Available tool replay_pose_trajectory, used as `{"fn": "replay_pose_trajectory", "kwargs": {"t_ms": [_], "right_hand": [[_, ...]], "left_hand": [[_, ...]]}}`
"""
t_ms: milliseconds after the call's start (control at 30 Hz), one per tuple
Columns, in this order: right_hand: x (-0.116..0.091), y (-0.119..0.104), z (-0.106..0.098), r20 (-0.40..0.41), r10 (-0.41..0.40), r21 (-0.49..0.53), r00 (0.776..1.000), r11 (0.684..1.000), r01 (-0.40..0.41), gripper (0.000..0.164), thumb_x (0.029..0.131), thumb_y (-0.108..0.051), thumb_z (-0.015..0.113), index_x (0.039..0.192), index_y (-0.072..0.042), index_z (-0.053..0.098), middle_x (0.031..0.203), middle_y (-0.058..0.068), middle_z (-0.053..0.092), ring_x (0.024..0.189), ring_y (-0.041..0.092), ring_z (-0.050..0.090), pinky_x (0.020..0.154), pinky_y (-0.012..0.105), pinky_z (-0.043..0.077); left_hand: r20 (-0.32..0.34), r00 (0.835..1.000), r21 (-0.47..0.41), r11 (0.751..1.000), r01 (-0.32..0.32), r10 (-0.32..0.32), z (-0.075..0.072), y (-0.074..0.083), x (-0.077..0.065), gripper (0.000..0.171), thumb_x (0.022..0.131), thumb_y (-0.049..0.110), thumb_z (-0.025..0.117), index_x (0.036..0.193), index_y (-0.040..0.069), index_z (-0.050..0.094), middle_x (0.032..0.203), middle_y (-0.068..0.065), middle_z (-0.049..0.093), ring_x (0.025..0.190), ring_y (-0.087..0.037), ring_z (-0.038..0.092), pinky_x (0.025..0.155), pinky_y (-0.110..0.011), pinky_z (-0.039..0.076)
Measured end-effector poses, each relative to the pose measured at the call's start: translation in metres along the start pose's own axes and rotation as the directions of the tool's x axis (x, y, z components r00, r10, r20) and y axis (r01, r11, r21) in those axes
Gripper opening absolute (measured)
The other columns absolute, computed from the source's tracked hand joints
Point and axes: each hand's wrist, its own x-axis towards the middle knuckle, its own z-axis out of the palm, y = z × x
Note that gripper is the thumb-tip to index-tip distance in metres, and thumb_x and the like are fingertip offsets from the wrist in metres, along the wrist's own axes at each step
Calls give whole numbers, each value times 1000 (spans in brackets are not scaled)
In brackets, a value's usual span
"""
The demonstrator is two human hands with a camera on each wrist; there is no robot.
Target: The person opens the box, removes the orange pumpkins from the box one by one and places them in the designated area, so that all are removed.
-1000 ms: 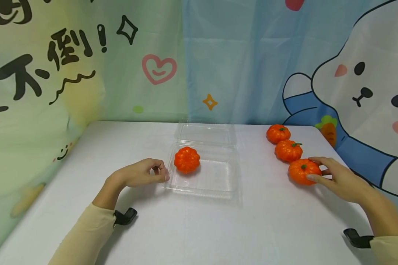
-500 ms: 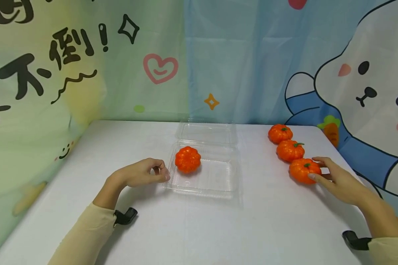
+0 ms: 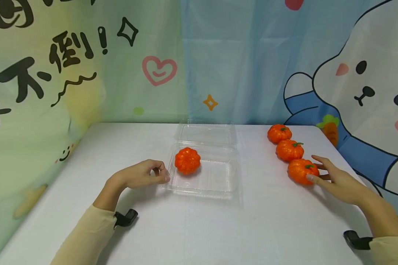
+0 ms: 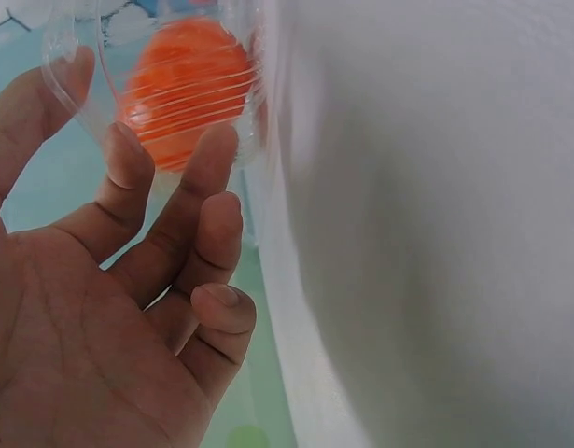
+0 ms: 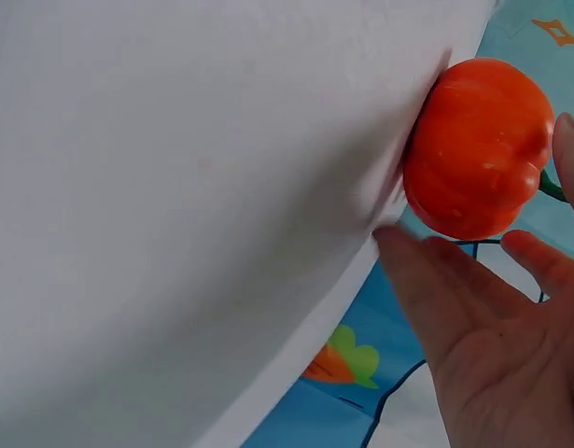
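Note:
A hinged clear plastic container (image 3: pixel 217 176) lies with its lid (image 3: pixel 205 133) folded back on the white table. My left hand (image 3: pixel 145 173) pinches its left edge between thumb and index finger; the other fingers are loosely bent. One small orange pumpkin (image 3: pixel 187 161) sits inside, in the left part. To the right, a row of three more begins with the nearest pumpkin (image 3: pixel 303 172), beside my right hand (image 3: pixel 341 184). The right thumb is at its side, and the fingers are spread apart from it in the right wrist view. Behind it are the middle pumpkin (image 3: pixel 289 150) and the far pumpkin (image 3: pixel 279 133).
The white table (image 3: pixel 205 232) ends at a printed cloth backdrop (image 3: pixel 232 62) at the back and sides. Black wrist mounts (image 3: pixel 126 218) show below both hands, by the beige sleeves (image 3: pixel 86 235).
My right fingers have spread away from the nearest pumpkin, which has shifted and turned slightly to the left. The left hand and the container stay put. The head view sways a little.

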Motion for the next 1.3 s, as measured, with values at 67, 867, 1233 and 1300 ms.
{"fn": "replay_pose_trajectory", "kwargs": {"t_ms": [67, 867, 1233, 1300], "right_hand": [[2, -3, -1, -12, -7, 11, 1000, 1000, 7, 89, 103, -46, 58, 161, 0, 9, 152, 42, 28, 125, 67, 45, 93, 67, 49], [43, -84, -4, -258, -355, -18, 899, 932, 363, 69, 91, -23, 79, 150, -10, 45, 150, 21, 44, 136, 47, 41, 100, 78, 35], [71, -125, 15, -201, -451, -31, 870, 890, 455, 66, 93, -30, 77, 150, -15, 47, 150, 11, 48, 138, 34, 45, 108, 64, 40], [77, -131, 18, -197, -494, -55, 847, 868, 494, 65, 93, -29, 77, 149, -14, 48, 149, 12, 49, 137, 34, 46, 107, 62, 42]], "left_hand": [[4, 1000, 14, 1000, 9, -9, -3, 3, 1, 19, 98, 35, 68, 94, 17, 64, 90, 5, 65, 90, -20, 57, 78, -31, 45], [-3, 1000, -6, 1000, 16, -16, 3, 4, 1, 22, 97, 37, 67, 94, 16, 64, 90, 4, 64, 88, -19, 56, 76, -31, 44], [-7, 1000, 6, 1000, 2, -2, 4, 3, 1, 21, 98, 38, 67, 94, 18, 65, 90, 6, 65, 89, -19, 58, 78, -31, 46], [-10, 1000, 2, 1000, 8, -8, 4, 3, 0, 21, 98, 38, 67, 94, 17, 65, 90, 5, 65, 90, -19, 58, 78, -31, 46]]}}
